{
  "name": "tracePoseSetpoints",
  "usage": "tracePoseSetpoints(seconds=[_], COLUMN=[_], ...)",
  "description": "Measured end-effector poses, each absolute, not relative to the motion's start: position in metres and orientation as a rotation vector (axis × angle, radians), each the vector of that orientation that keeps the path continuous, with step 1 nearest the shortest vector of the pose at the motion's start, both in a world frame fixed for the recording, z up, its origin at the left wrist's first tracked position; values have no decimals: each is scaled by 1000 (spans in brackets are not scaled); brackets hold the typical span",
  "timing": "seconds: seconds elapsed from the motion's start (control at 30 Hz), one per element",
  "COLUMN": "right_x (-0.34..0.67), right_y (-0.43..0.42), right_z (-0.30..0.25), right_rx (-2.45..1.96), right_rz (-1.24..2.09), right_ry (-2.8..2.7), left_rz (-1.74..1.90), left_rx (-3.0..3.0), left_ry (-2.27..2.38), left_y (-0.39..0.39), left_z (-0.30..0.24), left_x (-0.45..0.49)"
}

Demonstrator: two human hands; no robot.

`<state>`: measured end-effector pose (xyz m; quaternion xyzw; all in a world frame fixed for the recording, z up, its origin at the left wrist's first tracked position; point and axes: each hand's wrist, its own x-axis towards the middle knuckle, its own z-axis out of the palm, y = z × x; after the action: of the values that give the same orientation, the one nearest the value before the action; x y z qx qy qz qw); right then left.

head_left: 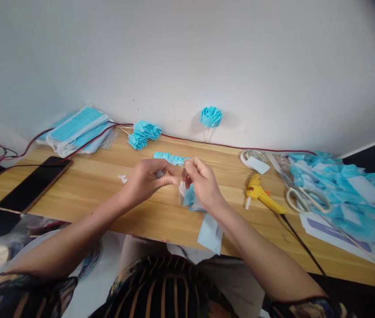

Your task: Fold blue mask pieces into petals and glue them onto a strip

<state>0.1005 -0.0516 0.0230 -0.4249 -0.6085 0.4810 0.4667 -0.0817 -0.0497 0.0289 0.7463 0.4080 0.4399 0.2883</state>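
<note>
mask stack [78, 130] far left of the glue gun [262, 194], seemingly uncut | folded flowers [144, 134] left of the gun, look finished | left hand [147, 181] pinched tight on the pleated strip [170, 158] | right hand [202, 183] pinching its other end, just left of the gun, strip looks half-worked | scrap pile [346, 198] right of the gun

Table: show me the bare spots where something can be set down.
Bare wood lies between the phone and the left hand, and between the right hand and the glue gun. The right end of the table is crowded with scissors and blue scraps.
</note>
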Motion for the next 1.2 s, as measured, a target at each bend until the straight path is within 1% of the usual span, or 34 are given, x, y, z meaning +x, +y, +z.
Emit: tracePoseSetpoints(seconds=[0.17,0.43,0.67,0.73,0.83,0.93,1.0,1.07,1.13,1.2], right_x=[111,112,103,105,121,154,183,215,252,292], right_y=[-51,-50,-53,-54,-56,-61,-64,-67,-69,-69], right_z=[28,31,29,28,28,27,27,29,33,35], right_rx=[-1028,-1042,-1082,-1079,-1081,-1143,-1237,-1375,-1627,-1919], right_rz=[1181,1082,1054,1105,1163,1121,1063,932,724,420], right_ry=[-1546,-1673,-1737,-1770,-1757,-1692,-1662,-1661,-1651,-1656], left_rz=[1158,1151,1080,991,984,928,850,705,605,565], left_rx=[2006,1986,1980,1983,1851,1801,1849,1946,2052,2055], left_ry=[1185,1089,1137,1211,1458,1732,1933,2020,2020,2026], left_y=[-48,-57,-57,-60,-64,-64,-62,-59,-56,-54], left_z=[30,36,33,35,40,44,43,40,35,30], left_x=[-80,-64,-63,-72,-100,-135,-156,-171,-181,-187])
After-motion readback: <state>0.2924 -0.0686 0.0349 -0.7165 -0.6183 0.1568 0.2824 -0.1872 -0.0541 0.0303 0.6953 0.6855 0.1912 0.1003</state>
